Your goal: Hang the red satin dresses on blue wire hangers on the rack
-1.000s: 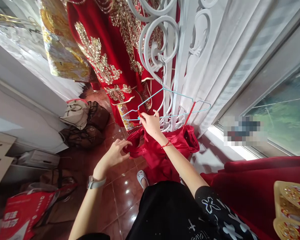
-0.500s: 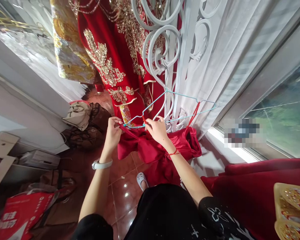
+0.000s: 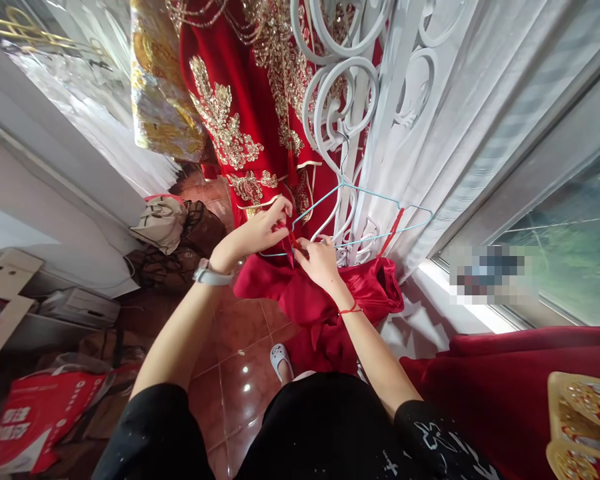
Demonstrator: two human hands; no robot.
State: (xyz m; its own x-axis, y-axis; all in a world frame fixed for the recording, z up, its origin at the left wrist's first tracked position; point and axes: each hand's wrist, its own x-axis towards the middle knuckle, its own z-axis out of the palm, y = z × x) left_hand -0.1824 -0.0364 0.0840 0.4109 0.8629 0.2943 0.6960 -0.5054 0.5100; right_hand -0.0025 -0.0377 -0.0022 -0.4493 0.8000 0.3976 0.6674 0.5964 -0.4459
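A light blue wire hanger (image 3: 380, 197) hangs from a white scrolled metal stand (image 3: 347, 100). A plain red satin garment (image 3: 330, 293) droops from it by thin red straps. My left hand (image 3: 260, 230) pinches a red strap at the hanger's left end, fingers closed. My right hand (image 3: 320, 260) sits just beside it, fingers curled on the same strap and the hanger's lower wire. A white watch is on my left wrist, a red string on my right.
A red dress with gold embroidery (image 3: 245, 113) hangs behind the stand. White curtains (image 3: 460, 100) and a window lie to the right. Bags (image 3: 175, 233) and a red paper bag (image 3: 35, 413) sit on the tiled floor at left. Red fabric (image 3: 505, 380) lies at lower right.
My left hand rose from the garment's bow up to the hanger's left end and met my right hand there. The view shifted slightly right.
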